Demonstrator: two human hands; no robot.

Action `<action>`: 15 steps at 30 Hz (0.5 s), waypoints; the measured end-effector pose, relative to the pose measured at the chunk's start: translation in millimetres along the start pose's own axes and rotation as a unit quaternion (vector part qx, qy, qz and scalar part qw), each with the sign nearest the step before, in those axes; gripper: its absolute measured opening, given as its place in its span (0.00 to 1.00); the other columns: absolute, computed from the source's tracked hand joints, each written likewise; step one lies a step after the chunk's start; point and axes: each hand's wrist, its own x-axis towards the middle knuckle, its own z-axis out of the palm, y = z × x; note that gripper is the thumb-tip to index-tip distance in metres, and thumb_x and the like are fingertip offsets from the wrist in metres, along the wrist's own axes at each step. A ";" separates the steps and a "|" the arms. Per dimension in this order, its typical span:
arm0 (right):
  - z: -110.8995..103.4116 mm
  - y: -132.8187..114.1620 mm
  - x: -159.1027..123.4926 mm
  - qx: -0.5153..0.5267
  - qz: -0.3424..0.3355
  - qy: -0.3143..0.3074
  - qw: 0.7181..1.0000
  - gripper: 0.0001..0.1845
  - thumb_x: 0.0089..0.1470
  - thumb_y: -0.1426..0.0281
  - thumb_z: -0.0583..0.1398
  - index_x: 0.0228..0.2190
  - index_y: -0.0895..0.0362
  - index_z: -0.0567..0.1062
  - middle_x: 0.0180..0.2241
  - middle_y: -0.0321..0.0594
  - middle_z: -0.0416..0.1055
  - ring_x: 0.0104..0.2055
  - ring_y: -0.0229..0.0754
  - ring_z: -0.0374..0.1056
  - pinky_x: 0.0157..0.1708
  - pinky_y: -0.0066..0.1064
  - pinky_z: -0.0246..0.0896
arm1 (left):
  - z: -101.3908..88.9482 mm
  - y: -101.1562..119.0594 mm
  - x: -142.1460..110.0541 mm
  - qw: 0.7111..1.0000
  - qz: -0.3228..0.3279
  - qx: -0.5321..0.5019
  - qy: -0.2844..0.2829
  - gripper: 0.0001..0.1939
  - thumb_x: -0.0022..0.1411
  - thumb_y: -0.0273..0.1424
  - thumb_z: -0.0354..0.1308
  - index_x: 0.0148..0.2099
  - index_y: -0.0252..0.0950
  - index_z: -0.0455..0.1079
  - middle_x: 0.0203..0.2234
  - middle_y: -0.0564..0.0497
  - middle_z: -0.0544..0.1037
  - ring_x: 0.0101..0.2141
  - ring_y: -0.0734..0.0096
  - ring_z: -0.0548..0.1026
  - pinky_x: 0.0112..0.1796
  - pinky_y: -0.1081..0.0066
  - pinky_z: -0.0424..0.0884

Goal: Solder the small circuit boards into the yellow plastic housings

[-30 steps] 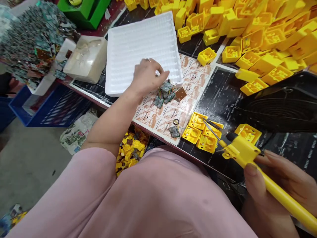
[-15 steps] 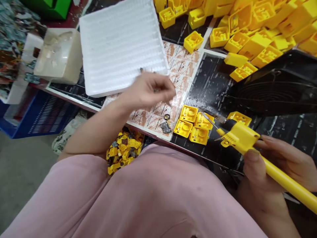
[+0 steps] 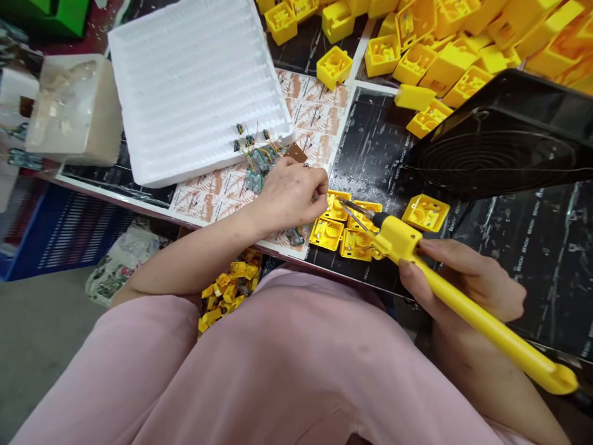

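Note:
My right hand (image 3: 467, 281) grips a yellow soldering iron (image 3: 482, 321) with a thin side tube beside its tip. The tip reaches over a cluster of small open yellow plastic housings (image 3: 327, 233) at the table's front edge. My left hand (image 3: 296, 190) is closed, its fingertips at the left rear housing; whatever they pinch is hidden. Just behind that hand lie several small circuit boards (image 3: 256, 179) with thin wires. Another board (image 3: 293, 236) is partly covered below my left wrist. One more open yellow housing (image 3: 426, 213) lies to the right of the iron's tip.
A white foam tray (image 3: 199, 93) lies at the back left, beside a whitish block (image 3: 76, 111). Yellow housings (image 3: 440, 68) are heaped at the back right, before a black fan (image 3: 504, 139). A blue crate (image 3: 69, 216) and a bin of yellow parts (image 3: 229, 290) stand below the edge.
My left hand has moved from the circuit boards by the foam tray to the yellow housings. My right hand has brought the soldering iron left, over the housings. The view has shifted right.

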 end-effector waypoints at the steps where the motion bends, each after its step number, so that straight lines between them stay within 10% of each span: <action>1: 1.2 -0.7 2.1 0.015 -0.014 -0.008 1.000 0.22 0.48 0.77 0.70 0.45 0.51 0.77 0.33 0.34 0.79 0.32 0.40 0.76 0.30 0.31 0.74 | 0.2 1.0 0.8 1.000 -0.003 0.006 -0.007 0.15 0.57 0.34 0.49 0.35 0.36 0.76 0.26 0.49 0.80 0.30 0.64 0.75 0.48 0.56 0.67; 15: -8.1 -2.5 32.0 -0.059 -0.125 -0.117 0.983 0.06 0.58 0.69 0.65 0.31 0.53 0.72 0.27 0.33 0.76 0.28 0.35 0.74 0.23 0.24 0.68 | -7.1 -1.5 11.6 0.998 0.023 0.018 -0.060 0.15 0.54 0.35 0.49 0.33 0.38 0.76 0.24 0.52 0.79 0.28 0.66 0.74 0.48 0.57 0.68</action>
